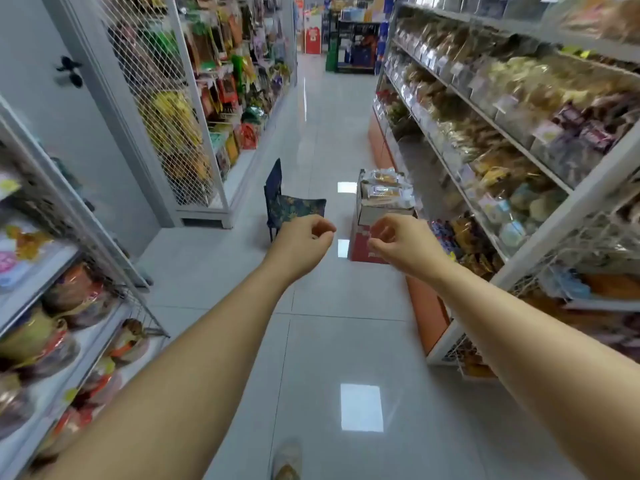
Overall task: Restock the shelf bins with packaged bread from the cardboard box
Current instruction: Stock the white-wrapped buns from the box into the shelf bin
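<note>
Ahead, the cardboard box (pixel 379 213) stands upright on the floor (pixel 346 341) of a shop aisle, hard against the orange base of the right-hand shelving (pixel 585 199). Its open top faces up, and its longer side seems to run along the aisle, away from the camera. Packaged bread (pixel 385 192) is heaped in the top and rises above the rim. The clear packs lie flat, and the nearest one has its long axis roughly across the aisle. The shelf bins (pixel 509 116) run in rows on the shelving above and beyond the box, with clear fronts and wrapped goods inside, blurred towards the near end.

Both bare arms reach forward at about the same height, and the hands are near each other but apart. The left hand (pixel 304 239) has its fingers (pixel 322 230) curled in towards the thumb and grips nothing. The right hand (pixel 396 239) shows in front of the box's near face, its fingers (pixel 381 233) curled in a loop towards the thumb, and nothing can be seen in them. Neither hand touches the box.

Just left of the box stands a small blue patterned chair (pixel 294 206).
</note>
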`<state>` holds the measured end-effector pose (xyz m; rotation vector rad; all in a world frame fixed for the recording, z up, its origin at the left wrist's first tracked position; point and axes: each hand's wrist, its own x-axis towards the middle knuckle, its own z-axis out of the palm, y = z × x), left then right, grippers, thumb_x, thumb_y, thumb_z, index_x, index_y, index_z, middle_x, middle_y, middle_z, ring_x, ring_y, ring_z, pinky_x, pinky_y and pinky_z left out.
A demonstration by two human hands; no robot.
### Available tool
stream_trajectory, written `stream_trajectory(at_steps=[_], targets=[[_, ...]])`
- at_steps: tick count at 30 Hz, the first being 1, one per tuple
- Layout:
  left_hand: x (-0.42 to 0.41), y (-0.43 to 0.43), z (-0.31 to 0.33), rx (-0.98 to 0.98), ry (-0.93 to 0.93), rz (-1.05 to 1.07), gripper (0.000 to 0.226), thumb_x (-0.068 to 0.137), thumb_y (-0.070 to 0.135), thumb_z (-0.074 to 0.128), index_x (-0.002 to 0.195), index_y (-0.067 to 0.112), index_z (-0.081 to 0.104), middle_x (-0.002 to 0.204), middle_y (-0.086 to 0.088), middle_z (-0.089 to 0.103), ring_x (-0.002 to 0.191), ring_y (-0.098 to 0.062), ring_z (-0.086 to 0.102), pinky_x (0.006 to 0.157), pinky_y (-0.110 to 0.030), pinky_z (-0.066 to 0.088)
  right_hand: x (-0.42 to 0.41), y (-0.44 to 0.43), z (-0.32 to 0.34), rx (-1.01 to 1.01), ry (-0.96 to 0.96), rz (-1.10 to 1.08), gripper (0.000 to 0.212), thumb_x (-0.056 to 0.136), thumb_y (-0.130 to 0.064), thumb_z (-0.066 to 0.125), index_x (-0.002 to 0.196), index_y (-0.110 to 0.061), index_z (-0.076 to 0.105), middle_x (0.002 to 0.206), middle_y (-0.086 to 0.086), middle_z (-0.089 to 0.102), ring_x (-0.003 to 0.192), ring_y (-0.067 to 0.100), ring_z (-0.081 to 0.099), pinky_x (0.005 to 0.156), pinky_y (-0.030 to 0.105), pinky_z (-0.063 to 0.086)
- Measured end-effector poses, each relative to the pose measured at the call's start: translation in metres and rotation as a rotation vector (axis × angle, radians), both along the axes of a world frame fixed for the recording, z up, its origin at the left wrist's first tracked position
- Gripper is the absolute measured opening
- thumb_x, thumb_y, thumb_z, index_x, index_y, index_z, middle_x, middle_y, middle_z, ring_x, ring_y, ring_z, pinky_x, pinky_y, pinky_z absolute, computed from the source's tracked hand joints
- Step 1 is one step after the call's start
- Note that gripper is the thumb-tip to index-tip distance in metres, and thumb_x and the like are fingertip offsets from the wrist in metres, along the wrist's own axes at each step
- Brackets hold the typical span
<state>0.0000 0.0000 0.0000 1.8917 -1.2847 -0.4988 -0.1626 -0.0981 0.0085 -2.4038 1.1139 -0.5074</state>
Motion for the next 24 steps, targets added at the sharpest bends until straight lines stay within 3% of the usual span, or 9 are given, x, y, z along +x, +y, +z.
stream_trajectory(at_steps=[3, 11, 17, 20, 24], targets=[[0.037, -0.027, -0.021, 0.049, -0.011, 0.012, 0.020, 0.094, 0.022, 0.052, 0.109, 0.021, 0.066, 0.096, 0.011, 0.060, 0.087, -0.005, 0.053, 0.076, -0.019, 0.038, 0.041, -0.035, -0.023, 0.046, 0.007, 0.010, 0.024, 0.086, -0.029, 0.064, 0.107, -0.017, 0.065, 0.094, 0.001, 0.068, 0.086, 0.016, 0.064, 0.080, 0.035, 0.054], [0.151, -0.130, -0.049, 0.123, 0.117, 0.018, 0.015, 0.094, 0.020, 0.052, 0.101, 0.025, 0.064, 0.083, 0.022, 0.059, 0.086, -0.004, 0.058, 0.074, -0.016, 0.042, 0.150, -0.139, -0.057, 0.114, 0.075, -0.016, 0.024, 0.087, -0.029, 0.062, 0.108, -0.017, 0.065, 0.089, -0.006, 0.060, 0.086, 0.015, 0.060, 0.080, 0.034, 0.053], [0.188, -0.232, -0.069, 0.179, 0.166, -0.039, 0.019, 0.094, 0.019, 0.052, 0.108, 0.020, 0.065, 0.097, 0.008, 0.062, 0.095, -0.010, 0.060, 0.079, -0.019, 0.041, 0.177, -0.237, -0.074, 0.138, 0.100, -0.080, 0.025, 0.087, -0.027, 0.063, 0.109, -0.016, 0.066, 0.087, -0.005, 0.058, 0.083, 0.013, 0.056, 0.074, 0.026, 0.045], [0.207, -0.296, -0.074, 0.181, 0.151, -0.062, 0.018, 0.095, 0.018, 0.052, 0.108, 0.020, 0.065, 0.098, 0.008, 0.063, 0.090, -0.009, 0.060, 0.070, -0.011, 0.043, 0.193, -0.299, -0.082, 0.159, 0.095, -0.099, 0.025, 0.088, -0.026, 0.063, 0.110, -0.014, 0.065, 0.088, -0.004, 0.058, 0.080, 0.012, 0.054, 0.071, 0.022, 0.040], [0.235, -0.381, -0.071, 0.151, 0.182, -0.031, 0.020, 0.095, 0.016, 0.050, 0.108, 0.018, 0.064, 0.099, 0.008, 0.063, 0.077, -0.002, 0.056, 0.058, -0.005, 0.045, 0.219, -0.387, -0.088, 0.189, 0.094, -0.106, 0.024, 0.088, -0.026, 0.063, 0.108, -0.014, 0.065, 0.091, -0.001, 0.061, 0.077, 0.012, 0.054, 0.072, 0.026, 0.044]])
